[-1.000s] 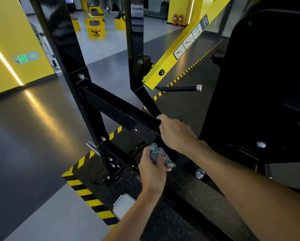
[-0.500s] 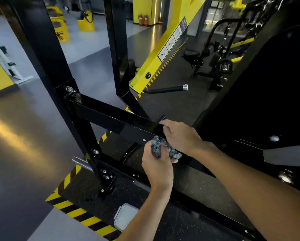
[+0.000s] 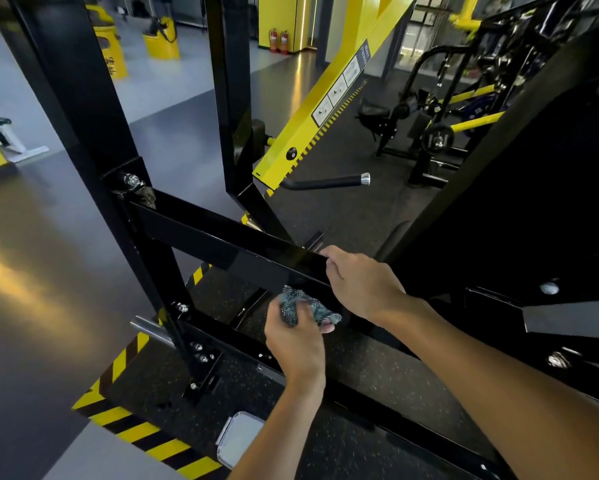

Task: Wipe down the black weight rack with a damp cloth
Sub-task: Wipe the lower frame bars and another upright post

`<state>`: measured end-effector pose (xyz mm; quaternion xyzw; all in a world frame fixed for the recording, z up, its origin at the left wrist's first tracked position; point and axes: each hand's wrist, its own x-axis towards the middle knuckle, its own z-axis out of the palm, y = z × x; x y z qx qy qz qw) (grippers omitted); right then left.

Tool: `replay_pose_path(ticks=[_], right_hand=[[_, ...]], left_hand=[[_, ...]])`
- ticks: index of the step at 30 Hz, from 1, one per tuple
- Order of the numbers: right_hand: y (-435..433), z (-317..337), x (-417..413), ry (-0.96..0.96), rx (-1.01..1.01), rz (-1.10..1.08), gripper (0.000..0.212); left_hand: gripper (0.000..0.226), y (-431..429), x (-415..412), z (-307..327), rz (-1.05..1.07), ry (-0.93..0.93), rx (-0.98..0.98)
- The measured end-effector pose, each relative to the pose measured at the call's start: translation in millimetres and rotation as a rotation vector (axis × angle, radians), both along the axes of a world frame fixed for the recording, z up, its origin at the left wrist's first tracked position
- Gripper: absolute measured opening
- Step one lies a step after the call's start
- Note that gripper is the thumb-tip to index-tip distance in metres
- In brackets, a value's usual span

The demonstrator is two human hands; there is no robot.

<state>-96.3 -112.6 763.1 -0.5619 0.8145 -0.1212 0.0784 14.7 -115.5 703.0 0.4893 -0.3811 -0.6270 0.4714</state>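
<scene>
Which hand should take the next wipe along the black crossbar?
Left. The left hand holds the bunched cloth right at the crossbar; the right hand has no cloth and grips the bar's top edge.

Open room above the crossbar (image 3: 222, 247), between left post (image 3: 83, 98) and middle post (image 3: 228, 98). Under it, a narrower gap to the rail (image 3: 222, 332), partly filled by the left hand (image 3: 296, 344) and cloth (image 3: 291, 306). A black panel (image 3: 533, 202) blocks the right.

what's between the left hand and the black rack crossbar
Head view: only the bunched blue-grey patterned cloth, gripped by the left hand at the lower edge of the glossy black crossbar.
</scene>
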Motion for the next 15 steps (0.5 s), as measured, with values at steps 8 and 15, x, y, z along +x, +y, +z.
replay_pose_path(ticks=[8, 15], right_hand=[[-14, 2, 1, 0.072, -0.029, 0.095, 0.033], [-27, -2, 12, 0.071, 0.016, 0.07, 0.027]], left_hand=[[0.01, -11, 1, 2, 0.042, -0.007, -0.025], [0.009, -17, 3, 1, 0.04, -0.031, -0.035]])
